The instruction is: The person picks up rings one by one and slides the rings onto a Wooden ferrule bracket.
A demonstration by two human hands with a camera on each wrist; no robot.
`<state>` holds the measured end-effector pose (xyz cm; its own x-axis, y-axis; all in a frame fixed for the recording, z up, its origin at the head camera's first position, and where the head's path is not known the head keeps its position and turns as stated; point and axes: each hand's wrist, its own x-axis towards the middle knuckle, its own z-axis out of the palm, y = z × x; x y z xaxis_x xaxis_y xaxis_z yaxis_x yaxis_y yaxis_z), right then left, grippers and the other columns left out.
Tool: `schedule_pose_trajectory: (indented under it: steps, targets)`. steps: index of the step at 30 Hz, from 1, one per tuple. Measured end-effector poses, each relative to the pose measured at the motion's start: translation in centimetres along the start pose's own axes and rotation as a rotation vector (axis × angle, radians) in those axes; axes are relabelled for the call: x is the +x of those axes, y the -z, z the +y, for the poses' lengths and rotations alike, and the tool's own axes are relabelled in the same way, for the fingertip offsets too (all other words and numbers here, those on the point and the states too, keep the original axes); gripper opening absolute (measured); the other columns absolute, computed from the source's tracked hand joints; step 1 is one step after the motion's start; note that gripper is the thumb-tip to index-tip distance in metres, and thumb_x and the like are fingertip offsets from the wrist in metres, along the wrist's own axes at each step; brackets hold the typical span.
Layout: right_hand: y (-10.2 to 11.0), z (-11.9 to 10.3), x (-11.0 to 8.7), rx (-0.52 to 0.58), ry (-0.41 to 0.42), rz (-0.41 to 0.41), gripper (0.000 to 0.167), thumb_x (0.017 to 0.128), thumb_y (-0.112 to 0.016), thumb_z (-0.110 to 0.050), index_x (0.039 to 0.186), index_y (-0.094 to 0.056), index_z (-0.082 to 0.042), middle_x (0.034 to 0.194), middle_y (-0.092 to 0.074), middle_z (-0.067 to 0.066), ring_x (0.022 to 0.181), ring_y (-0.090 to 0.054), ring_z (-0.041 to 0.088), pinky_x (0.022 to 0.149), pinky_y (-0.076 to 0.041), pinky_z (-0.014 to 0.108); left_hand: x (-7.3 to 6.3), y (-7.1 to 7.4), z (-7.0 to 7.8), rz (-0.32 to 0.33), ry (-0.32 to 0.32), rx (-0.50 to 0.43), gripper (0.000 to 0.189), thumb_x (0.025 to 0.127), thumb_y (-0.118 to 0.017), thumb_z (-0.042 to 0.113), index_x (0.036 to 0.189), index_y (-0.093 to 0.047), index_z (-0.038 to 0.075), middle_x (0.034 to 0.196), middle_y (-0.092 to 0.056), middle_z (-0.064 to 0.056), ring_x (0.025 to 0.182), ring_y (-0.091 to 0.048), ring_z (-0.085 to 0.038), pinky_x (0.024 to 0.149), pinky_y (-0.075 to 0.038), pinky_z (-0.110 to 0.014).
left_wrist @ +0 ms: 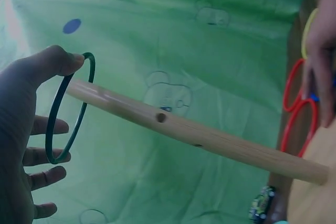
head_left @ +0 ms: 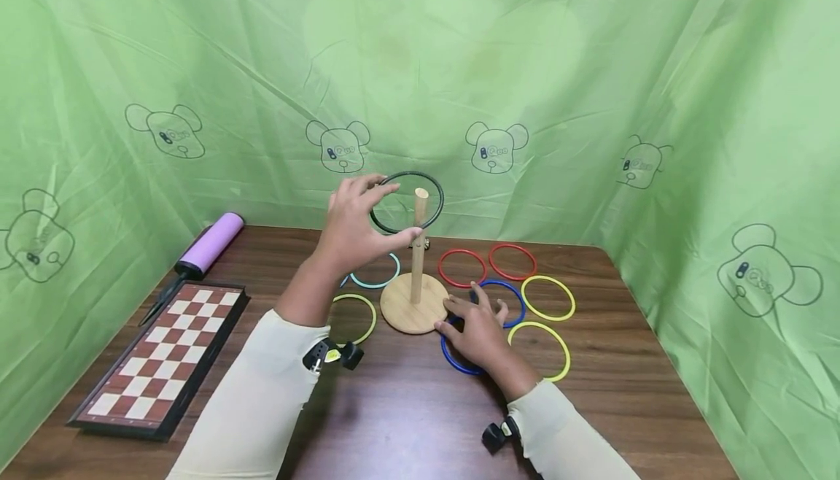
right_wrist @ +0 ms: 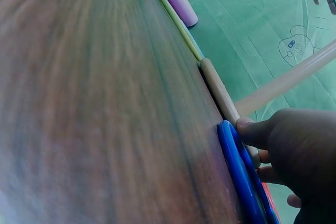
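A wooden stand has a round base [head_left: 408, 314] and an upright post [head_left: 417, 268] with small holes. My left hand [head_left: 354, 221] holds a dark green ring [left_wrist: 50, 129] between thumb and fingers at the post's top. The post's tip appears inside the ring's outline. Low on the table, my right hand [head_left: 482, 330] grips the right edge of the base with thumb [right_wrist: 252, 131] and fingertips. Two blue rings [head_left: 521, 305] lie under and beside that hand, one partly covered by it.
Two red rings [head_left: 462, 250] and two yellow rings [head_left: 569, 352] lie right of the stand. A yellow-green ring [head_left: 374, 319] and a light blue ring [head_left: 397, 268] lie left. Further left are a checkered board [head_left: 160, 356] and a purple cylinder [head_left: 213, 243]. Green cloth [head_left: 420, 64] surrounds the table.
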<state>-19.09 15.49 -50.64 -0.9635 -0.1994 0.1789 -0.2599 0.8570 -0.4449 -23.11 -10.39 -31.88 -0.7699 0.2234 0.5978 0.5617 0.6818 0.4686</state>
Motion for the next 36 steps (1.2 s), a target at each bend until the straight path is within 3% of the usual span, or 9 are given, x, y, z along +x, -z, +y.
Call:
schedule_pose_trajectory:
  steps: [8, 18, 26, 36]
  targets:
    - [-0.1, 0.0, 0.0, 0.021, 0.001, 0.009, 0.051, 0.099, -0.081, -0.045, 0.142, -0.076, -0.018, 0.151, -0.071, 0.003, 0.166, -0.030, 0.045, 0.120, -0.011, 0.087, -1.5, -2.0, -1.6, -0.101, -0.007, 0.082, 0.078, 0.080, -0.088, 0.057, 0.142, -0.073, 0.012, 0.156, -0.061, -0.018, 0.144, -0.051, -0.043, 0.117, -0.037, -0.073]
    - [-0.2, 0.0, 0.2, 0.021, -0.003, 0.006, 0.050, 0.098, -0.082, -0.045, 0.141, -0.076, -0.020, 0.149, -0.072, 0.003, 0.165, -0.031, 0.043, 0.120, -0.013, 0.086, -3.9, -4.9, -3.6, -0.256, 0.078, 0.097, 0.079, 0.082, -0.085, 0.063, 0.146, -0.072, 0.018, 0.162, -0.057, -0.016, 0.149, -0.046, -0.044, 0.119, -0.035, -0.073]
    - [-0.3, 0.2, 0.1, 0.038, 0.006, 0.005, 0.048, 0.098, -0.083, -0.044, 0.139, -0.077, -0.019, 0.148, -0.073, 0.004, 0.164, -0.032, 0.045, 0.118, -0.013, 0.085, -6.4, -7.7, -5.0, -0.324, 0.135, 0.124, 0.095, 0.082, -0.084, 0.067, 0.155, -0.063, 0.011, 0.163, -0.056, -0.014, 0.151, -0.044, -0.046, 0.124, -0.029, -0.074]
    - [-0.2, 0.2, 0.2, 0.024, -0.002, 0.004, 0.050, 0.098, -0.082, -0.045, 0.141, -0.076, -0.021, 0.149, -0.072, 0.004, 0.165, -0.031, 0.043, 0.119, -0.011, 0.087, -7.9, -9.8, -6.1, -0.367, 0.142, 0.197, 0.096, 0.082, -0.083, 0.070, 0.156, -0.062, 0.013, 0.162, -0.058, -0.011, 0.150, -0.044, -0.041, 0.126, -0.029, -0.072]
